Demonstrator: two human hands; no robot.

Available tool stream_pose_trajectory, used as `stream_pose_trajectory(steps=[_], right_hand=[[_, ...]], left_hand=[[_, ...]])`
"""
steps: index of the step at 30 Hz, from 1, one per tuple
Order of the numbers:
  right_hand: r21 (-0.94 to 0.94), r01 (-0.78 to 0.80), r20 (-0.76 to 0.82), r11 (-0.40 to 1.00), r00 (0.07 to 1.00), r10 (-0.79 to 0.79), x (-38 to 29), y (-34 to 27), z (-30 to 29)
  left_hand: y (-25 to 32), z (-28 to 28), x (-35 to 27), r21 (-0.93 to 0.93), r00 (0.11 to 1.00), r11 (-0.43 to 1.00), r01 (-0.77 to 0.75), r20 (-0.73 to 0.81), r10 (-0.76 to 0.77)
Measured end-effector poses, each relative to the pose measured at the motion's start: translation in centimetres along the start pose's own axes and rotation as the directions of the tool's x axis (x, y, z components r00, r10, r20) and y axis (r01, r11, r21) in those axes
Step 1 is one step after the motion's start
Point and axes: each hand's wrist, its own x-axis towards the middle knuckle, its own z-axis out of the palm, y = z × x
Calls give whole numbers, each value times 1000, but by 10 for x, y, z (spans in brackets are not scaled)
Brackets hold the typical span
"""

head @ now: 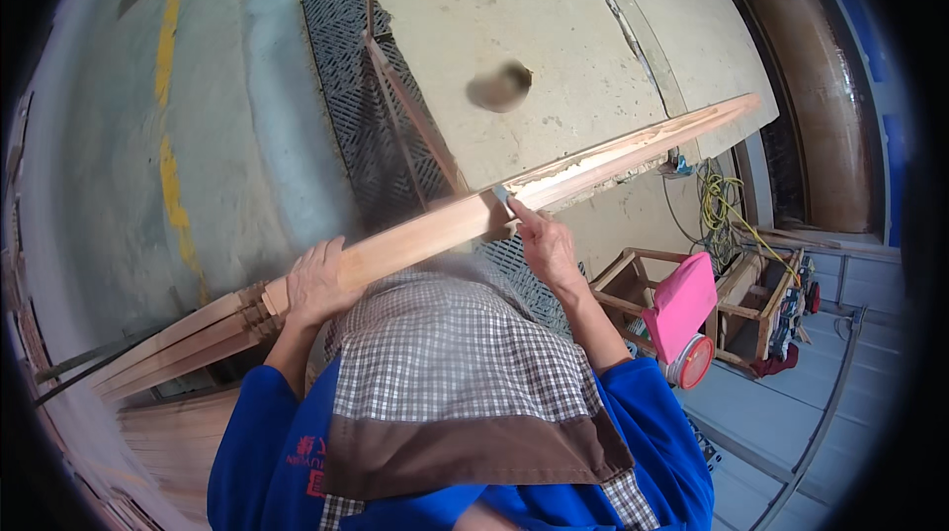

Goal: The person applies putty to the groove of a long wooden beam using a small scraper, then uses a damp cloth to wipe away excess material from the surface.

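Note:
A long wooden board (415, 238) runs slantwise before me, its far right end lying over the pale worktable (445, 49). My left hand (319, 280) grips the board near its near left end. In my right hand (547, 245) is a small flat scraper-like blade (503, 197), which touches the board's face at about the middle, with the forefinger stretched along it. To the right of the blade, the face shows an uneven, shiny strip of filler or glue. A dark round spot, perhaps a hole (511, 82), shows blurred on the worktable.
Stacked wooden boards (178, 342) lie at the lower left. Wooden stools (630, 279), a pink cushion-like object (682, 305), a round tub with a red rim (693, 362) and coiled yellow cable (719, 197) are at the right. Patterned matting (334, 49) lies beyond the table's left edge.

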Motion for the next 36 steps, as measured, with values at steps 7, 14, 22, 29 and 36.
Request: stream_pose_trajectory(steps=[7,14,22,29,36], right_hand=[[-337,63,73,939,996,-41,21,-25,9],[-362,25,135,932,991,25,58,-18,-8],[320,-356,33,878,930,365,4,32,12],[204,-298,141,933,952,273,1,-15,34],[-3,-106,120,994,987,105,-5,-66,40]], left_hand=[[0,0,-2,9,999,1000,-17,-35,17],[-1,2,1,5,998,999,-36,-49,37],[-1,2,-1,-8,1000,1000,-11,-29,11],[-1,-1,-1,6,1000,1000,-18,-20,18],[1,-5,-2,16,997,998,-58,-41,59]])
